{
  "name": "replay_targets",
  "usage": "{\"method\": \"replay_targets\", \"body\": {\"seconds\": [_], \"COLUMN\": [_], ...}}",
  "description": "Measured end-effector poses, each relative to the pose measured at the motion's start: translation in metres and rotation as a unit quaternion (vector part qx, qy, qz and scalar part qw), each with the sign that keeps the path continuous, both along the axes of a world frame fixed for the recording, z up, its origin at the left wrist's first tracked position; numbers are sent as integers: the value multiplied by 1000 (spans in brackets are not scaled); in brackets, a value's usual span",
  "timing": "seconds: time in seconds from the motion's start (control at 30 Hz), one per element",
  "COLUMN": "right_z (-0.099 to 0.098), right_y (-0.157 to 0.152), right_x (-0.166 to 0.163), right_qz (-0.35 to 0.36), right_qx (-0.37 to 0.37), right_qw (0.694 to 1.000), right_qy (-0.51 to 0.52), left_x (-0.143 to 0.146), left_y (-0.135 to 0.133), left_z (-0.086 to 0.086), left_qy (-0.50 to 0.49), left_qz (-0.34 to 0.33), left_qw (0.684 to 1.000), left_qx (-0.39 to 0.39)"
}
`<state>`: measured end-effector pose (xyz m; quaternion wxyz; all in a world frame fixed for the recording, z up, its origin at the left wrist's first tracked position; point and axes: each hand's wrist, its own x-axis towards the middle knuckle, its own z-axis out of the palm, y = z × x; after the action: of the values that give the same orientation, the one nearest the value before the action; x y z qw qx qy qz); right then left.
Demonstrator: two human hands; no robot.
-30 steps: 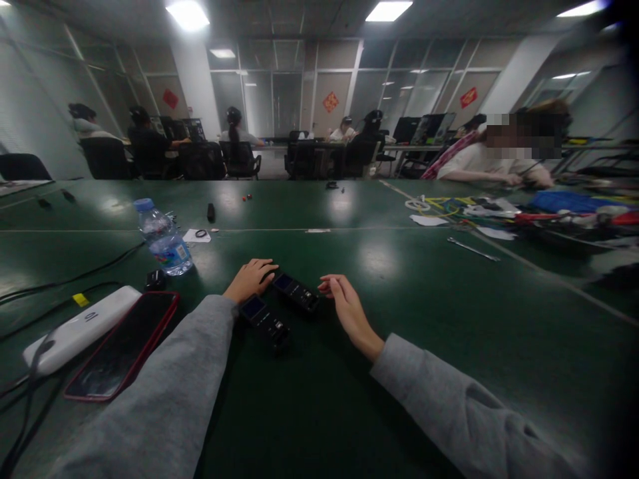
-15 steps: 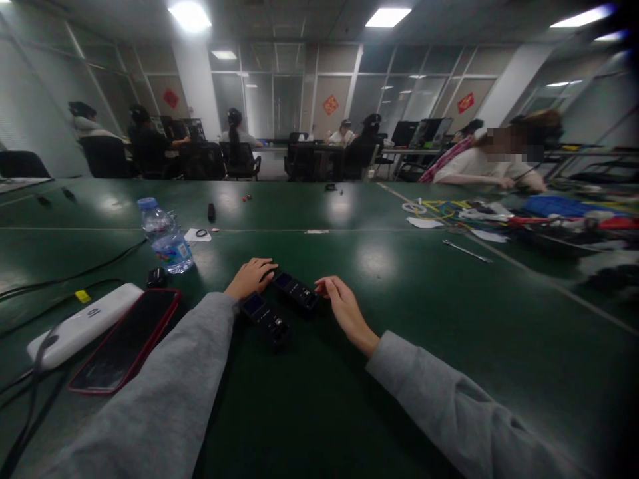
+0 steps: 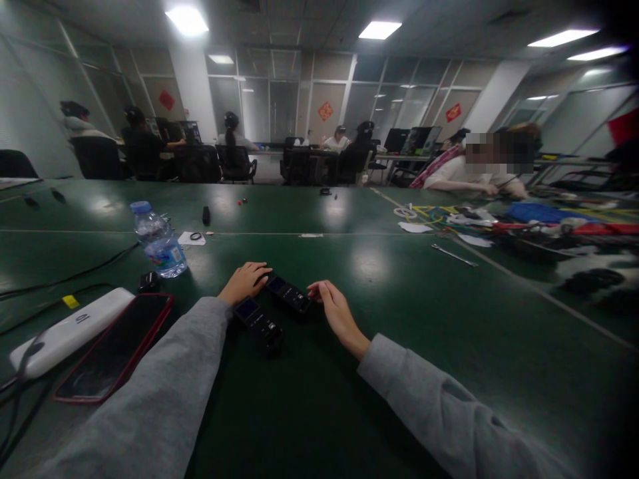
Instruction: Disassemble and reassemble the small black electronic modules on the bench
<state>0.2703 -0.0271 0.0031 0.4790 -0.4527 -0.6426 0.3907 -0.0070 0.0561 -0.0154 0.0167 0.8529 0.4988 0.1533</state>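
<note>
Two small black devices with dark screens lie side by side on the green table (image 3: 319, 399). The far device (image 3: 288, 294) sits between my hands; the near device (image 3: 257, 320) lies just below my left wrist. My left hand (image 3: 243, 282) rests palm down, fingers stretched out, fingertips touching the far device's left end. My right hand (image 3: 333, 307) lies on its edge, fingers straight and together, fingertips at the far device's right end. Neither hand grips anything.
A water bottle (image 3: 158, 241), a small black cap (image 3: 148, 282), a red-cased phone (image 3: 116, 346), a white power bank (image 3: 70, 330) and cables sit at left. A metal tool (image 3: 453, 255) and a person at a cluttered spot are at right. Several seated people work at the back.
My right hand has slid left until its fingertips reach the far device. The camera has tilted slightly; my left hand stays put.
</note>
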Motion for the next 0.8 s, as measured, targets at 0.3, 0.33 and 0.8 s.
{"method": "replay_targets", "body": {"seconds": [0.3, 0.33, 0.8], "right_z": [0, 0, 2], "right_y": [-1, -1, -2], "right_x": [-3, -3, -3], "right_qz": [-6, -4, 5], "right_qx": [7, 7, 21], "right_qw": [1000, 1000, 1000], "right_qy": [-9, -10, -19], "left_x": [0, 0, -2], "left_y": [2, 2, 5], "left_z": [-2, -3, -5], "left_qy": [-1, -1, 5], "left_qz": [6, 6, 2], "left_qw": [1000, 1000, 1000], "left_qx": [10, 14, 13]}}
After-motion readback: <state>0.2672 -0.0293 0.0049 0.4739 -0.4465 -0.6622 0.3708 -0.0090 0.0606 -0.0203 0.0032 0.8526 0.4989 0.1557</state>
